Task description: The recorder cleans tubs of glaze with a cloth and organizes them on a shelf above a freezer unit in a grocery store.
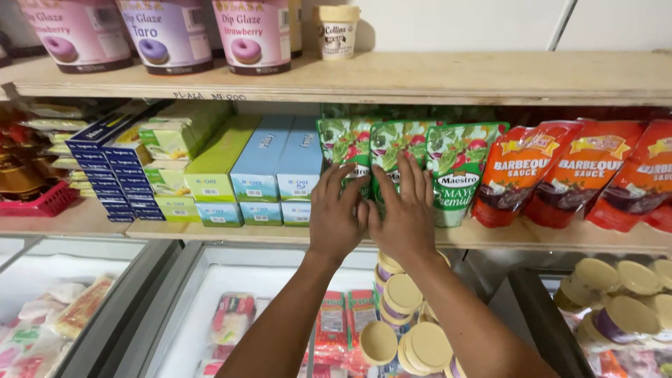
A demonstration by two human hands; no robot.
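— Where are your hands?

— Both are flat against the green pouches (392,157) standing in the middle of the wooden shelf (490,238). My left hand (336,213) presses the lower front of one, my right hand (404,213) the next, thumbs touching. Neither grip is clamped: fingers spread and lying on the packs, nothing pinched.

— How much room is there?

— Little sideways. The pouches stand shoulder to shoulder; a third green one leans just to the right, and the red-orange sauce pouches (560,171) crowd against it, tilted. To the left, light blue cartons (276,171) sit just beside the green row, then pale green cartons (210,168), then a stack of dark blue boxes (112,175). The shelf's front edge runs right under my wrists.

— Above and below?

— The upper shelf board (420,80) hangs close over the pouch tops; it carries pink and purple tubs (168,35) and a small cream cup (337,31). Below, open freezer chests (175,280) hold round beige-lidded tubs (406,322) under my forearms.
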